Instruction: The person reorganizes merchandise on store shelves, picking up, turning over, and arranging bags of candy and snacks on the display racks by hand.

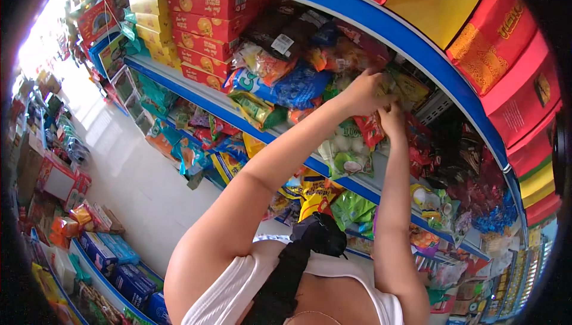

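Note:
Both my hands reach into a shelf of bagged sweets and snacks, close together. My left hand (pixel 367 93) has its fingers curled at a clear and greenish plastic packet (pixel 409 87) at the back; its grip is partly hidden. Just beside it is my right hand (pixel 393 120), fingertips raised near the left one, next to a red packet (pixel 370 130). Whether either hand holds a packet is unclear. Below them, a clear bag of white round sweets with a coconut picture (pixel 347 153) hangs over the shelf edge. A blue bag (pixel 286 86) lies to the left.
Red boxes (pixel 203 25) and yellow boxes (pixel 152 25) are stacked on the shelf's left. A blue shelf edge (pixel 357 1) curves above, under red gift bags (pixel 514 83). More packets fill a lower shelf. A pale aisle floor (pixel 129 168) runs left, past blue boxes (pixel 134 282).

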Demonstrator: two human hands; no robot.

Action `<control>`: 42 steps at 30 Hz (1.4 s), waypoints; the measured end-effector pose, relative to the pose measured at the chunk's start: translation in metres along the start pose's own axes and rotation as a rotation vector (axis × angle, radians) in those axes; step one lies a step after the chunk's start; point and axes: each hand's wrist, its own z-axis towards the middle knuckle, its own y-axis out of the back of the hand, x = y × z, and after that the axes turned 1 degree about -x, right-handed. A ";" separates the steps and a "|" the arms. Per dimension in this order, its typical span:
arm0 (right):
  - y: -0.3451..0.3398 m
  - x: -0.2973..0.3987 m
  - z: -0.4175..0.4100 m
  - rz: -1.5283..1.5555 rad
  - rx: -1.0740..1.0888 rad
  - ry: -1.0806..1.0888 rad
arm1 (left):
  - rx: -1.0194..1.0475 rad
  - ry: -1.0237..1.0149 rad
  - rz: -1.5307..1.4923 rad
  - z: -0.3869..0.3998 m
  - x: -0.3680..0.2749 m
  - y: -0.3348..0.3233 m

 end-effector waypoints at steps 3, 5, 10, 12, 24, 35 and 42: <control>-0.006 -0.002 0.001 -0.014 0.047 -0.036 | -0.334 -0.228 0.213 -0.028 -0.017 0.057; -0.011 0.003 -0.009 0.135 0.005 -0.038 | -0.618 0.040 0.478 -0.038 0.001 0.089; -0.010 0.028 -0.027 0.176 -0.189 0.013 | -0.465 0.294 0.941 -0.047 0.072 0.148; -0.021 0.015 -0.030 0.124 -0.284 0.000 | -0.411 0.260 0.939 -0.029 0.067 0.144; -0.002 0.043 -0.078 0.384 -0.509 0.064 | 0.035 0.407 0.973 -0.031 0.084 0.141; 0.031 0.025 -0.152 0.550 -0.320 0.026 | -0.230 0.142 1.029 -0.013 0.101 0.174; 0.039 0.017 -0.178 0.937 -0.160 -0.086 | -0.535 0.360 0.280 -0.109 0.033 0.228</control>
